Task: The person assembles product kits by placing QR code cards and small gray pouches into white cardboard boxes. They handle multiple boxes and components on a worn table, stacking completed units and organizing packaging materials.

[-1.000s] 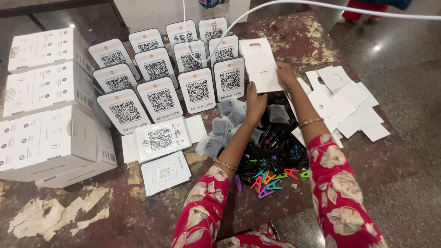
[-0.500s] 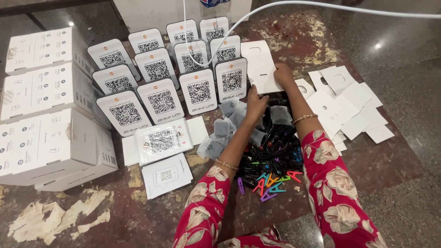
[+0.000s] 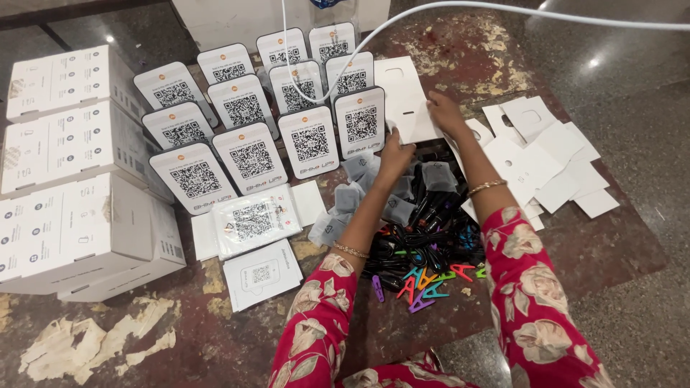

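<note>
The white cardboard insert [image 3: 407, 100] lies flat on the brown floor, just right of the rows of standing code plaques [image 3: 248, 118]. Its long axis runs away from the person, leaning a little leftward at the far end, and its near end points toward the heap of black cables [image 3: 424, 230]. The right hand [image 3: 445, 115] rests on the insert's right edge, fingers curled and pinching the card. The left hand [image 3: 397, 147] meets the near left corner, fingers narrowly closed on it beside the closest plaque [image 3: 359, 123]. Both sleeves are red with a flower print. Small grey pouches [image 3: 374, 194] lie under the left forearm, coloured plastic clips [image 3: 424, 284] nearer the knees. Loose white card pieces [image 3: 543, 154] fan out at right; stacked white boxes [image 3: 68, 172] sit far left.
</note>
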